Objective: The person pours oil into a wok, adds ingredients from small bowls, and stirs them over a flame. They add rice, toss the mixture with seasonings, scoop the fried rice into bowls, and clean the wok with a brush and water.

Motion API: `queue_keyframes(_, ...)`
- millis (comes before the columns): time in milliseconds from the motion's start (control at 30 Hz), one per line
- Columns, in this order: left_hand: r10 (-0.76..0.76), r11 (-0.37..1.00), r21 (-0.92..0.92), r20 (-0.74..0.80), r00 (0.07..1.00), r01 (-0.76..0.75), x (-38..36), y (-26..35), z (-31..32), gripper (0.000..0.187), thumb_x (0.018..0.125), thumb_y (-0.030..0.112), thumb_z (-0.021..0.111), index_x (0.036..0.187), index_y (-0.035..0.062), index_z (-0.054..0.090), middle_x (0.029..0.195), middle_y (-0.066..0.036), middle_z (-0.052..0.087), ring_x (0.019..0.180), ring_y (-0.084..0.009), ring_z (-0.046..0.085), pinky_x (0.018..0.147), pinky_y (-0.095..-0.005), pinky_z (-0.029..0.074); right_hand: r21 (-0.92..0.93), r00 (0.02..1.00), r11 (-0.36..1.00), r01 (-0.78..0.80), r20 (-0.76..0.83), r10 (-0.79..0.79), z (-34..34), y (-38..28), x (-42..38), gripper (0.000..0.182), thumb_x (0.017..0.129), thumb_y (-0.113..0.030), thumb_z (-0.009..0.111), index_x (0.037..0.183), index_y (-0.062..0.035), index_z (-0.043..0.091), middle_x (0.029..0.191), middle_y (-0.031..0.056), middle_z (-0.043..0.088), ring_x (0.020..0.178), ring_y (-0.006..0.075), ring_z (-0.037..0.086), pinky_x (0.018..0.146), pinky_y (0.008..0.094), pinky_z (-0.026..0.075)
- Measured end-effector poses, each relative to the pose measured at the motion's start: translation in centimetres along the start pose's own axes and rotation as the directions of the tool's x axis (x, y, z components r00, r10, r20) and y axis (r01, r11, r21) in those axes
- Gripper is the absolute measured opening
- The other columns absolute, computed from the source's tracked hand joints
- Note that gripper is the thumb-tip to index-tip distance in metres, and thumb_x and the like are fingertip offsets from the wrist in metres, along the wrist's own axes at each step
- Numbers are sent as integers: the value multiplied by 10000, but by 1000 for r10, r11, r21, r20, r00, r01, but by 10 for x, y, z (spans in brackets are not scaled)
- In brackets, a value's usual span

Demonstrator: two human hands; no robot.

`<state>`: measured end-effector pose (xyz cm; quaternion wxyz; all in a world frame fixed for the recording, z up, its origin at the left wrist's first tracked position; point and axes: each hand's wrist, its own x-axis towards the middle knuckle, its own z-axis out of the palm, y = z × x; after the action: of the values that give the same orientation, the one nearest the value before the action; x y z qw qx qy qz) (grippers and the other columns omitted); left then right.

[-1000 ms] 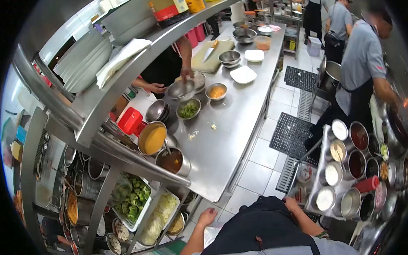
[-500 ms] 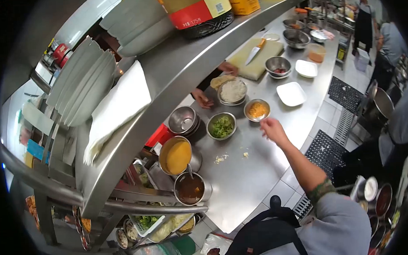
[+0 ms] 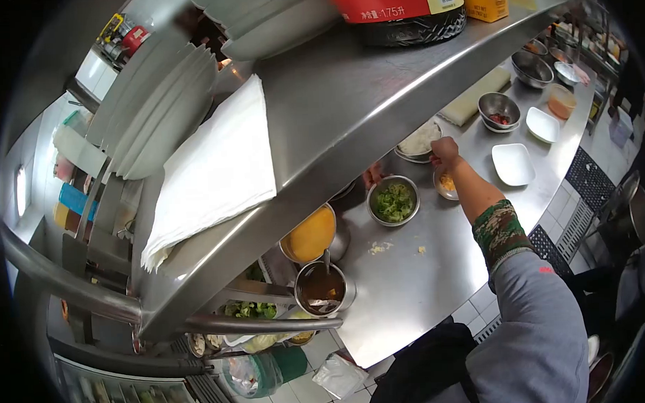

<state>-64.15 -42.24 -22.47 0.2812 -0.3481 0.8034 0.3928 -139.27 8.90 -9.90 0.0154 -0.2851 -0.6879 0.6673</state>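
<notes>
My right hand [image 3: 445,152], in a camouflage-cuffed sleeve, reaches over the counter with its fingers closed at the right rim of a metal bowl of white rice [image 3: 421,141]. Below the wrist, my forearm partly covers a small metal bowl of shredded orange food [image 3: 447,184]. To the left of it stands a metal bowl of chopped greens [image 3: 393,202]. Another person's hand [image 3: 372,175], coming from under the shelf, is at that bowl's rim. My left hand is out of view.
A steel shelf [image 3: 319,95] with stacked plates [image 3: 166,111], white napkins [image 3: 215,170] and a large jar [image 3: 404,10] juts over the counter's left side. Pots of yellow liquid [image 3: 309,234] and brown sauce [image 3: 322,287] stand below it. White square dishes [image 3: 513,164] are at the right.
My right hand has moved from beside the orange-food bowl forward to the rice bowl's rim. The other person's hand has come to the greens bowl. The view has shifted left.
</notes>
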Motion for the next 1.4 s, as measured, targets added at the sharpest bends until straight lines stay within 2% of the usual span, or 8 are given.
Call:
queue_keyframes(67,41,999,3,-7,999,-41,-5,-5,-8,465,918,337,584,1188,-42,598,1125,-235,654,1046,-336,619,933,-387,472,-435,890,779,452,160,-427,-3,13,26,188,798,-129,562,794,52,609,708,186,666,518,334,638,525,422,536)
queue_keyframes(300,189,969,181,-101,977,-169,-57,155,-103,407,950,320,570,1214,12,603,1132,-223,655,1068,-320,621,921,-375,477,-869,712,182,461,239,-660,-34,4,-38,322,816,-269,615,886,39,676,806,226,686,705,344,693,677,432,555)
queue_keyframes(433,557,827,113,-29,830,-551,-71,256,-125,333,977,261,545,1202,25,611,1164,-203,643,1098,-269,604,931,-349,465,-848,690,186,496,255,-677,-64,20,-141,232,690,-271,746,797,-67,716,839,160,669,832,330,653,724,451,528)
queue_keyframes(533,667,742,-157,86,740,-652,-34,281,-120,302,1005,203,501,1236,19,568,1202,-148,619,1090,-262,600,940,-343,467,-28,931,931,364,52,-362,-86,17,-299,292,824,-250,688,968,4,701,793,86,707,644,157,688,561,310,568)
queue_keyframes(867,602,747,-404,747,280,-528,-71,326,-104,472,1012,292,477,1353,-24,392,1385,-202,458,1200,-342,511,1002,-522,452,-143,914,945,293,-248,-321,-130,142,-703,215,816,-184,569,741,18,563,661,126,641,599,197,672,530,339,511)
queue_keyframes(1067,382,805,-170,881,277,-568,-122,306,-46,234,922,186,594,1119,65,559,915,-52,643,747,-156,617,647,-294,523,-325,773,939,112,-565,-288,-125,215,-798,253,801,-228,593,738,13,549,661,161,610,594,285,617,567,399,467)
queue_keyframes(1267,348,822,-167,904,248,-544,-154,285,-21,127,927,164,584,1030,98,547,856,-2,604,672,-96,576,589,-228,500,310,890,901,303,-429,-152,-149,254,-875,286,976,-312,570,929,-32,609,814,64,661,740,153,674,638,299,540)
queue_keyframes(1400,365,837,-135,860,356,-531,-160,277,-12,125,902,168,623,1006,101,601,777,-17,598,642,-119,568,527,-224,437,684,950,713,-154,-95,297,-188,405,-981,340,943,-320,598,1099,-19,634,1034,125,698,869,204,699,738,331,583)
